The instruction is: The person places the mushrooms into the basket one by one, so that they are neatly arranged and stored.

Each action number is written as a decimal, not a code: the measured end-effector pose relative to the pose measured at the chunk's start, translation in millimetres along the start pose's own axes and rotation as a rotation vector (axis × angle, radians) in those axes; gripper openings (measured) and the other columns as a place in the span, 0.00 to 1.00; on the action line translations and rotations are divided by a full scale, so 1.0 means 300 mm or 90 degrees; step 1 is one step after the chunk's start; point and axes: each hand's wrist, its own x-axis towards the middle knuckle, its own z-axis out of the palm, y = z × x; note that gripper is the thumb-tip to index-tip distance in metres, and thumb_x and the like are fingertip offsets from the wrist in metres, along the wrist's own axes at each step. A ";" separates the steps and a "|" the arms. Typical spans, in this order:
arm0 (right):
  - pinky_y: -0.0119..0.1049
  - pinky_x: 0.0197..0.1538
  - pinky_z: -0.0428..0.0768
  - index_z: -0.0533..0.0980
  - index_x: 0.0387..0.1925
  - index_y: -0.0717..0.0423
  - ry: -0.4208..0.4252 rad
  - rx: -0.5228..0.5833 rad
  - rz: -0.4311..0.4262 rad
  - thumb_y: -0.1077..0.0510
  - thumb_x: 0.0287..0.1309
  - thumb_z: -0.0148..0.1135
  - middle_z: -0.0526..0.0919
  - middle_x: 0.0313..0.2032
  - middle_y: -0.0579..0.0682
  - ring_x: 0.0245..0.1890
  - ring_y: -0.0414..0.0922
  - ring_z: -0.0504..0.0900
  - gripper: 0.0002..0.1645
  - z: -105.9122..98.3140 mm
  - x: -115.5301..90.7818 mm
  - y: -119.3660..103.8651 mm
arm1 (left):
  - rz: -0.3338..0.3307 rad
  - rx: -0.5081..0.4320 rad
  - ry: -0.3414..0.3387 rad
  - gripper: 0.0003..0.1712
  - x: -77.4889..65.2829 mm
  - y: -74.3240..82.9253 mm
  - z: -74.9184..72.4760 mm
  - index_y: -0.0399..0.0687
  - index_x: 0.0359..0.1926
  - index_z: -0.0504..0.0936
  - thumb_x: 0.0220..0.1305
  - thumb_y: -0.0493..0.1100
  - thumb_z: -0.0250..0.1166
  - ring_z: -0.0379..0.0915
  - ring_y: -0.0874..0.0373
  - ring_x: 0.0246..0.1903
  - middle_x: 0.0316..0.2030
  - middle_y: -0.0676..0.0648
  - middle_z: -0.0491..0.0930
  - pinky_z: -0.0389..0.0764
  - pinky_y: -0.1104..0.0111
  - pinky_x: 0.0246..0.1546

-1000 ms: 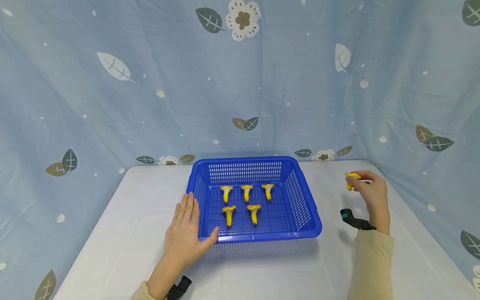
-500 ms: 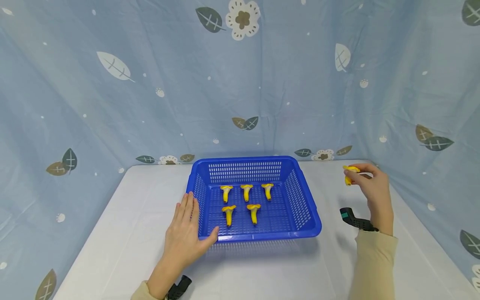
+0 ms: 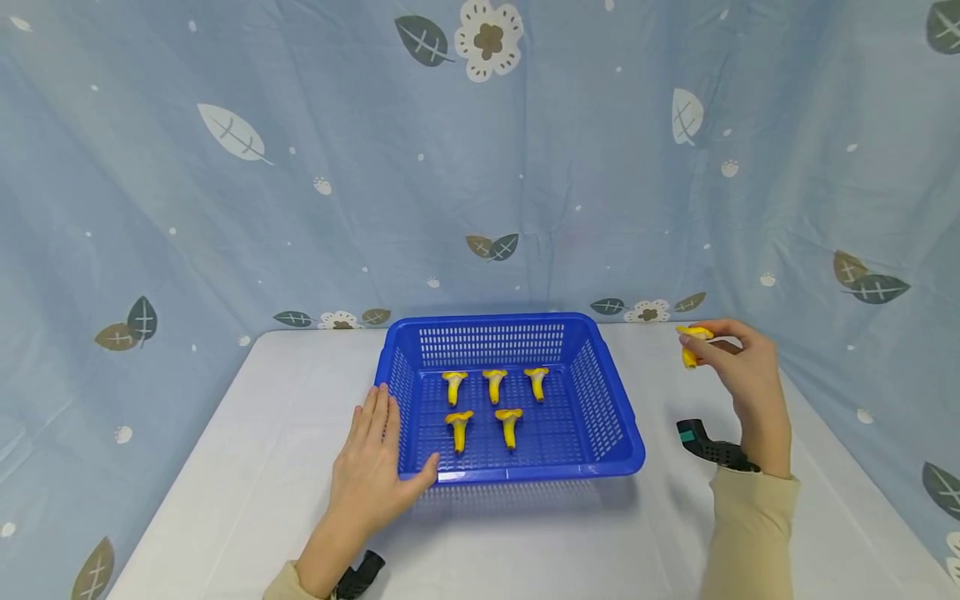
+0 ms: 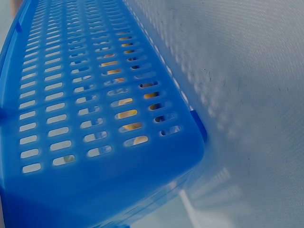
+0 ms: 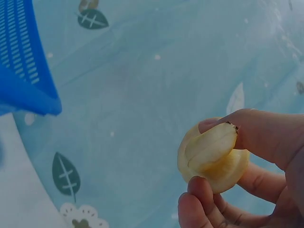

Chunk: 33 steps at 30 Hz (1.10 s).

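In the head view a blue plastic basket (image 3: 540, 474) stands on the table, with several yellow mushrooms (image 3: 510, 429) laid in two rows on its floor. My left hand (image 3: 369, 479) rests with straight fingers on the basket's left rim, thumb spread by the front corner. To the right of the basket, above the table, my right hand (image 3: 746, 371) pinches another yellow mushroom (image 3: 690, 357) between thumb and fingers. The right wrist view shows this mushroom (image 5: 211, 152) stem end toward the camera. Through the slotted basket wall (image 4: 85, 104) in the left wrist view, bits of yellow show.
The table (image 3: 292, 408) has a white cover. Behind and around it hangs a blue curtain (image 3: 337, 167) with leaf and flower prints. Each wrist wears a black camera mount, such as the right mount (image 3: 708, 446).
My right hand has risen a little and shifted away from me, carrying the mushroom slightly up and left. The left hand and the basket have stayed in place.
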 end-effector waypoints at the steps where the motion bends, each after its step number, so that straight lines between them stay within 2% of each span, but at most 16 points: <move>1: 0.22 0.36 0.77 0.75 0.47 0.61 -0.003 0.002 -0.005 0.46 0.53 0.66 0.76 0.39 0.44 0.28 0.36 0.79 0.27 0.001 -0.004 -0.007 | 0.000 -0.001 0.001 0.56 0.000 0.000 -0.001 0.26 0.65 0.60 0.52 0.70 0.55 0.38 0.44 0.71 0.69 0.32 0.51 0.50 0.53 0.69; 11: 0.29 0.32 0.79 0.77 0.46 0.62 -0.049 0.024 -0.072 0.51 0.53 0.67 0.77 0.39 0.44 0.27 0.38 0.81 0.23 0.036 -0.030 -0.070 | 0.002 -0.006 0.005 0.56 0.004 0.000 -0.002 0.25 0.64 0.61 0.52 0.70 0.56 0.39 0.44 0.71 0.69 0.32 0.51 0.51 0.52 0.68; 17: 0.30 0.34 0.79 0.78 0.45 0.61 -0.090 0.019 -0.107 0.54 0.53 0.68 0.80 0.37 0.43 0.28 0.39 0.83 0.20 0.071 -0.050 -0.108 | 0.009 -0.006 0.010 0.56 0.000 -0.003 0.000 0.25 0.64 0.61 0.52 0.70 0.56 0.40 0.43 0.71 0.69 0.31 0.52 0.51 0.52 0.68; 21: 0.34 0.37 0.79 0.79 0.44 0.59 -0.139 -0.006 -0.123 0.53 0.52 0.68 0.81 0.39 0.48 0.28 0.43 0.84 0.19 0.100 -0.051 -0.132 | 0.006 -0.007 0.007 0.56 -0.003 -0.003 0.000 0.25 0.64 0.61 0.52 0.69 0.56 0.40 0.43 0.71 0.69 0.31 0.51 0.50 0.52 0.68; 26: 0.40 0.37 0.75 0.80 0.41 0.56 -0.186 -0.049 -0.136 0.50 0.52 0.68 0.78 0.44 0.52 0.29 0.45 0.84 0.18 0.135 -0.052 -0.157 | 0.009 -0.008 0.011 0.56 -0.002 -0.003 0.001 0.25 0.64 0.62 0.52 0.69 0.56 0.40 0.43 0.71 0.69 0.31 0.52 0.50 0.53 0.68; 33: 0.39 0.35 0.79 0.80 0.40 0.56 -0.230 -0.146 -0.170 0.48 0.52 0.68 0.79 0.43 0.54 0.34 0.50 0.82 0.18 0.185 -0.043 -0.188 | 0.007 -0.008 0.011 0.56 -0.002 -0.002 0.002 0.25 0.64 0.62 0.52 0.70 0.56 0.40 0.43 0.71 0.69 0.31 0.52 0.50 0.53 0.68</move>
